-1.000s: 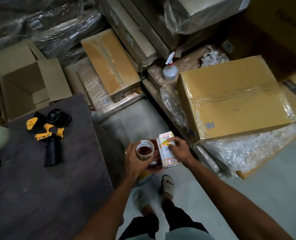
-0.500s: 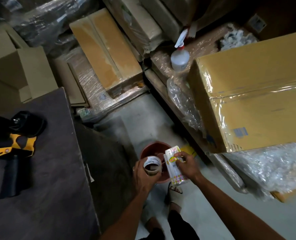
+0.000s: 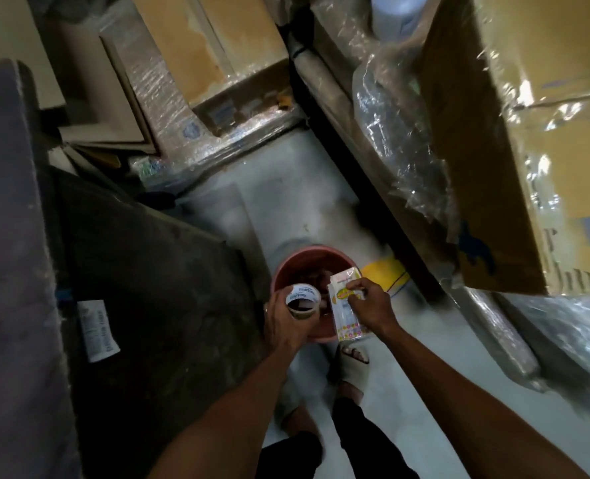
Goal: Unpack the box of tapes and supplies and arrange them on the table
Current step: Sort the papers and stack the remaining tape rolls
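Both hands grip: left (image 3: 286,323) tape roll (image 3: 302,300) core-up, right (image 3: 373,305) upright packet (image 3: 345,318).

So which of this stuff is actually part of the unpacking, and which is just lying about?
Part of the job:
roll of tape in the left hand
small printed packet in the right hand
dark table

Just lying about:
pink bucket
plastic-wrapped cartons
white label
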`<action>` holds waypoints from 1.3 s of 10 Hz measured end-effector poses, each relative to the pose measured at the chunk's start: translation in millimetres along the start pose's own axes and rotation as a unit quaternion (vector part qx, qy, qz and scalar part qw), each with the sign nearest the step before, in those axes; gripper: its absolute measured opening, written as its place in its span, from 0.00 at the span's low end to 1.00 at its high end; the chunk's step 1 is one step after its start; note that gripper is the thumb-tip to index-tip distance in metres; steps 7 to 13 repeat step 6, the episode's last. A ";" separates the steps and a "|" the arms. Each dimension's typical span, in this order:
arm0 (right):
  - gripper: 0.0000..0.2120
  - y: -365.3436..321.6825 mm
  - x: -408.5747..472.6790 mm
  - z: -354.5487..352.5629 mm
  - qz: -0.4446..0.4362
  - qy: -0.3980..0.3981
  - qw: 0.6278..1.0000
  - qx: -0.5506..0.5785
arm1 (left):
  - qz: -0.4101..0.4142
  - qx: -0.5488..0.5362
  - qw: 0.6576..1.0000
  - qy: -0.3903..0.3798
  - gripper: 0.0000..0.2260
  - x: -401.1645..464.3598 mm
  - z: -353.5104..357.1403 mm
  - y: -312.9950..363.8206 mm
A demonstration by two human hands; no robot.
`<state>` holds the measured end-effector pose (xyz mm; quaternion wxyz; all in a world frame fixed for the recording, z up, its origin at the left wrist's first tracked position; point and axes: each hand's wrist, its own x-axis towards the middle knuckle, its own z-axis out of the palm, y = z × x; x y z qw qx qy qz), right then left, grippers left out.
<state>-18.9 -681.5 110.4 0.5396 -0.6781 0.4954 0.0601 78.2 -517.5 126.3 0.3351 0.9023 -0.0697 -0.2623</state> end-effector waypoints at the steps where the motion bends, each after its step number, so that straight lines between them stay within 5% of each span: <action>1: 0.12 15.0 16.6 17.9 0.007 -0.009 1.000 -0.003 | -0.006 0.004 1.000 -0.003 0.30 13.2 18.0 -26.3; 6: 0.12 36.2 39.8 42.2 0.027 -0.036 0.992 -0.114 | -0.042 0.080 0.995 -0.047 0.22 32.7 36.9 -46.3; 13: 0.12 36.2 39.8 42.2 0.027 -0.036 0.992 -0.114 | -0.042 0.080 0.995 -0.047 0.22 32.7 36.9 -46.3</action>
